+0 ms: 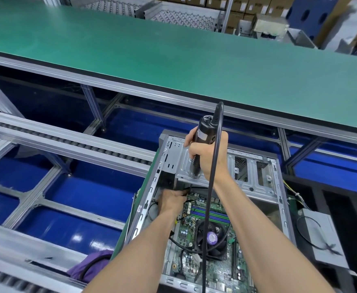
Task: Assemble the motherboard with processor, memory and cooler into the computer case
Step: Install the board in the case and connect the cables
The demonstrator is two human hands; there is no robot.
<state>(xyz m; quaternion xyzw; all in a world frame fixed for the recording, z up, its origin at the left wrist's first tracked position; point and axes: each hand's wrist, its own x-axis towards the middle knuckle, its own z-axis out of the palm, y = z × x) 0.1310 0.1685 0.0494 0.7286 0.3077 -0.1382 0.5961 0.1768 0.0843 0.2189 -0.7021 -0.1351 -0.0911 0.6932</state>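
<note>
This is an electronics assembly line in a factory. A long green anti-static bench top (173, 51) on an aluminium profile frame (93, 102) runs across the far side, with roller conveyor rails (67, 142) below it over a glossy blue floor (78, 193). Ball-transfer tables (181, 16) and stacked cardboard cartons (236, 9) fill the far edge. An open computer case (256, 174) with a fitted motherboard (220, 265) lies at the near edge, beneath a corded electric screwdriver (203, 140).

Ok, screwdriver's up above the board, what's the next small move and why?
Probably lower the black electric screwdriver, gripped upright by the right hand, onto the green motherboard's far corner, where the left hand rests; its tip hangs just above.
</note>
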